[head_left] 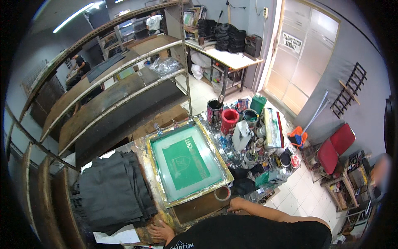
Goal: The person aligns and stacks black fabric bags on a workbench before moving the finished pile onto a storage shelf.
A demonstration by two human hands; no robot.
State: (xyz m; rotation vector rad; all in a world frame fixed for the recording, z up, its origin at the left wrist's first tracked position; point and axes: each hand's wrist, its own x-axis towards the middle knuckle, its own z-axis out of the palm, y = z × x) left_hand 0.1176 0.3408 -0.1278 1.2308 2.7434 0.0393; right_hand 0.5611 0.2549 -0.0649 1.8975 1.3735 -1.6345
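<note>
A screen-printing frame (pixel 199 192) with green-and-white mesh lies on the worktable in front of me. My left hand (pixel 162 231) rests at the table's near edge with fingers spread, holding nothing. It is close to a stack of dark fabric pieces (pixel 114 191) and a white sheet of paper (pixel 118 236). My right hand (pixel 237 204) is at the near edge, right of the frame, with fingers curled; what they grip, if anything, is hidden. Beside it are a roll of tape (pixel 216 193) and a crumpled black cloth (pixel 244 184). A brown board (pixel 199 211) shows below the frame.
Ink pots, a red bucket (pixel 229 120) and a green jug (pixel 258 103) crowd the table's right side. A metal shelf rack (pixel 120 95) stands left. A red chair (pixel 331 155) and a person's hand (pixel 379 172) are at right. Two people are in the background.
</note>
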